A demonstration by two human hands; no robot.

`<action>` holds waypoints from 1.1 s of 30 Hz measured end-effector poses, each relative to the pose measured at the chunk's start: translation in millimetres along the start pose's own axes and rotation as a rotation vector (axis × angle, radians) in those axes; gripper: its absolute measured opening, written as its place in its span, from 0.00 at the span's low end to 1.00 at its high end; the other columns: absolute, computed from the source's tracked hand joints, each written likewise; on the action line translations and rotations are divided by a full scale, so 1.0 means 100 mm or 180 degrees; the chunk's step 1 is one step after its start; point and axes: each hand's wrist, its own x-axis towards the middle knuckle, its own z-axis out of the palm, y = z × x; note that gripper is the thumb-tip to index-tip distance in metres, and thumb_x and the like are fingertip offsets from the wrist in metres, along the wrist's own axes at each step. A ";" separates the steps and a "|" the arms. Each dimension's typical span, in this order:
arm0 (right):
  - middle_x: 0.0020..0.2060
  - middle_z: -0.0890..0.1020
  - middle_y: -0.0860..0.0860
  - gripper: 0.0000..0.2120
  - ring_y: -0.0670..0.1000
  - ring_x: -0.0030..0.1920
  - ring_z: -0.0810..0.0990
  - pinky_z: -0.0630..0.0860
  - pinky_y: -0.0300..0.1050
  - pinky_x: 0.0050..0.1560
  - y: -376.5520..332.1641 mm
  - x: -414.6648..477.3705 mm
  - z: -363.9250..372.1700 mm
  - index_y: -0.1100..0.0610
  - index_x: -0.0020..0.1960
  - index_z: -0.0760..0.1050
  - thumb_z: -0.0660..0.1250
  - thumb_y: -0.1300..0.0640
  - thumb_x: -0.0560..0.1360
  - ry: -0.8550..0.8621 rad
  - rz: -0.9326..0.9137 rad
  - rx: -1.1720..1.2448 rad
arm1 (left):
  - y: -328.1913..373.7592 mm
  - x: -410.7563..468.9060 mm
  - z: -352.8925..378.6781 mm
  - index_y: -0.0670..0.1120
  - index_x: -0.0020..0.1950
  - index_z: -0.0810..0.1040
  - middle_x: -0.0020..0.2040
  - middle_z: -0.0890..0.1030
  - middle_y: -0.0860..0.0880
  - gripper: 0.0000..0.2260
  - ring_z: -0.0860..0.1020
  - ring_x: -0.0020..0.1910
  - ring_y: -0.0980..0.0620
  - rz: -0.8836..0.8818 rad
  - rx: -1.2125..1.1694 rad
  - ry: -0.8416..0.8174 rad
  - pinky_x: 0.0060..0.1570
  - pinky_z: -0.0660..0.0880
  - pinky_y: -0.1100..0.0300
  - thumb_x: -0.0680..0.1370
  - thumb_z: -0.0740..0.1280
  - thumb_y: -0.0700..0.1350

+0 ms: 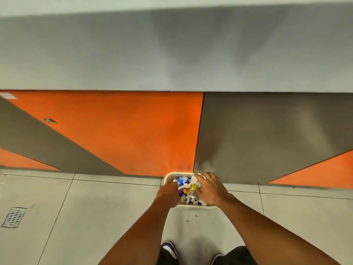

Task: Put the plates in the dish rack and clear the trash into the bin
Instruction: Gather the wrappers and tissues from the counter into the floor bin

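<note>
At the bottom edge of the frame, two shoes (169,248) are poking out from under dark cloth (236,255). The left one is showing purple and white. The right one is mostly cut off.

Two bare forearms are reaching up the middle of the frame to a small bin (200,207), a cream, rounded rectangle with a smooth rim that is sitting on the floor against the base of a panelled front. Crumpled trash (186,185) is filling it: crinkled silver foil and scraps of white, blue, yellow and purple, too tangled to tell piece from piece.

The left hand (169,194) is dipping into the bin's left side. Its fingers are lying hidden among the scraps, so whether it is gripping anything cannot be told. The right hand (210,188) is lying spread over the right half of the heap, fingers apart and fairly straight, touching the foil and covering the rim's far right corner.

Pale matt floor tiles (114,207) with thin dark joints are surrounding the bin, with a few dark specks (191,219) just below it. A slotted metal drain (14,217) is sitting at lower left. Behind, flat orange (124,131) and grey (267,131) panels are meeting in slanted seams, and a small round metal fitting (50,120) is showing at left. Across the top, a smooth grey surface (172,50) is looking soft and blurred.
</note>
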 end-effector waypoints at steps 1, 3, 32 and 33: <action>0.76 0.67 0.52 0.28 0.55 0.76 0.62 0.61 0.51 0.75 -0.04 -0.10 -0.12 0.50 0.80 0.60 0.60 0.47 0.82 0.0006 0.0062 0.0063 | 0.02 -0.12 -0.10 0.44 0.66 0.75 0.63 0.78 0.44 0.18 0.79 0.60 0.43 0.0012 -0.0038 -0.0021 0.56 0.76 0.53 0.78 0.68 0.47; 0.75 0.67 0.52 0.27 0.55 0.75 0.64 0.63 0.50 0.74 -0.12 -0.33 -0.37 0.50 0.80 0.61 0.60 0.48 0.82 0.0052 0.0142 0.0206 | 0.06 -0.37 -0.27 0.44 0.66 0.76 0.63 0.79 0.44 0.16 0.78 0.60 0.44 0.0031 -0.0132 -0.0060 0.55 0.75 0.55 0.78 0.67 0.45; 0.61 0.78 0.50 0.18 0.51 0.56 0.80 0.76 0.46 0.55 -1.63 -2.22 -5.26 0.49 0.68 0.71 0.67 0.47 0.80 0.1678 0.0149 0.3077 | 1.30 -3.25 -4.76 0.52 0.62 0.77 0.55 0.81 0.51 0.13 0.82 0.51 0.51 0.0658 -0.3486 0.1796 0.51 0.83 0.51 0.79 0.69 0.51; 0.64 0.77 0.51 0.20 0.53 0.59 0.79 0.76 0.49 0.59 -1.63 -2.09 -5.31 0.49 0.69 0.69 0.67 0.46 0.80 0.1629 0.0252 0.3079 | 1.31 -3.14 -4.86 0.51 0.63 0.76 0.56 0.81 0.50 0.14 0.82 0.51 0.50 0.0626 -0.3535 0.1677 0.51 0.83 0.50 0.78 0.70 0.51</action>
